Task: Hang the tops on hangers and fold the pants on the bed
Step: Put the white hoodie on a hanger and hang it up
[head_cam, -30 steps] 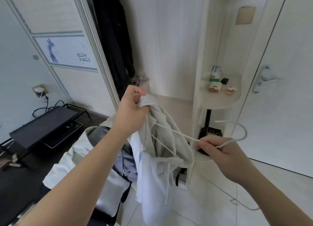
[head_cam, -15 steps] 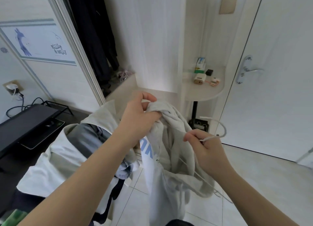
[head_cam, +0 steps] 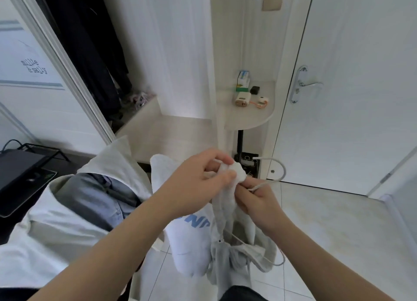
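1. Left hand: fingers curled, pinching a bunched fold at the upper end of the top.
2. Right hand: fingers curled round the neck of the hanger, just beside that fold.
3. Top: hangs from both hands above the floor. It is apparently being fitted onto the hanger and is not yet hung.
4. Heap, left: further garments wait. No folded pants visible.
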`<state>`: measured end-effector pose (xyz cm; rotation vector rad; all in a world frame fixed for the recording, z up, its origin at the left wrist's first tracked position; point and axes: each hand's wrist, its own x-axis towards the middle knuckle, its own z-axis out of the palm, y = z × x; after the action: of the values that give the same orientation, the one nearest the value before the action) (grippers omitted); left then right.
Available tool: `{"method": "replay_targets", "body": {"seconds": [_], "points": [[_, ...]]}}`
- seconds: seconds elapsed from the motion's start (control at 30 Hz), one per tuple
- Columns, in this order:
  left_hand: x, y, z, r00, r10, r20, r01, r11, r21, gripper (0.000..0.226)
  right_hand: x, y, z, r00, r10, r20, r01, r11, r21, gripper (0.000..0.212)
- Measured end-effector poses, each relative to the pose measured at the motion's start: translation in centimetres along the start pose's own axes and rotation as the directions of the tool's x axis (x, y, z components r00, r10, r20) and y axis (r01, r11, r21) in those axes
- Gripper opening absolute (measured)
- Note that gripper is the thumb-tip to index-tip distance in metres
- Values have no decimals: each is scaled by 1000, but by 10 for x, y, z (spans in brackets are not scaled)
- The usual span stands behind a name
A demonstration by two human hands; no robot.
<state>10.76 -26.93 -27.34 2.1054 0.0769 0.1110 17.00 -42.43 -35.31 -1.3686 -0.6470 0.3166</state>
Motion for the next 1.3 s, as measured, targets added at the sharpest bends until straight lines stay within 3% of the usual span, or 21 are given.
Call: {"method": "replay_targets", "body": {"seconds": [0.03,0.1,0.17,0.23,0.3,0.37,0.47,0.6,0.67,0.77,0.87,0.93,1.03,1.13,1.23,1.3], "points": [[1,-1,-6,987,155,-44,-140,961,237,25,1,-2,-3,1000,-4,10,4,1000,1,44],[5,-5,-21,909,417,1,-303,659,688,39,5,-8,-10,999,-16,39,15,1000,16,42],[9,-6,-32,911,388,142,-334,490,805,55,12,-16,-19,997,-35,62,34,999,13,42],[10,-11,-36,915,346,205,-351,439,827,62,19,-23,-27,995,-60,80,63,998,-30,42],[9,-16,-31,915,363,173,-326,418,848,72,25,-29,-31,992,-75,104,85,992,-91,39],[3,-24,-18,916,373,146,-320,462,827,74,31,-35,-29,986,-82,146,104,982,-156,31],[1,-33,-3,941,322,103,-293,626,722,40,38,-34,-16,978,-103,182,154,943,-294,33],[1,-43,-5,958,280,67,-254,710,657,29,40,-26,-13,982,-86,171,146,914,-379,29],[-1,-48,-9,975,221,-5,-189,846,498,8,37,-18,-19,993,-42,110,81,920,-382,24],[-8,-60,-4,976,126,-177,-84,970,230,38,29,-7,-21,999,-21,35,32,934,-356,22],[-18,-71,1,976,164,-145,-135,972,193,40,18,3,-20,999,-46,-1,41,909,-415,17],[-23,-78,1,980,146,-138,-126,981,145,36,9,9,-22,983,-168,-78,107,858,-502,10],[-24,-85,-3,949,64,-308,-40,996,83,34,-8,18,-32,912,-384,-141,231,767,-599,4],[-23,-81,-10,882,-4,-472,0,1000,-8,32,-21,36,-37,962,-248,-111,155,836,-526,9],[-25,-71,-17,851,-16,-525,-38,995,-93,24,-22,67,-39,989,67,-133,-131,813,-567,11],[-26,-64,-20,840,-7,-543,-78,988,-134,22,-16,80,-38,950,305,-62,-284,771,-570,35]]}}
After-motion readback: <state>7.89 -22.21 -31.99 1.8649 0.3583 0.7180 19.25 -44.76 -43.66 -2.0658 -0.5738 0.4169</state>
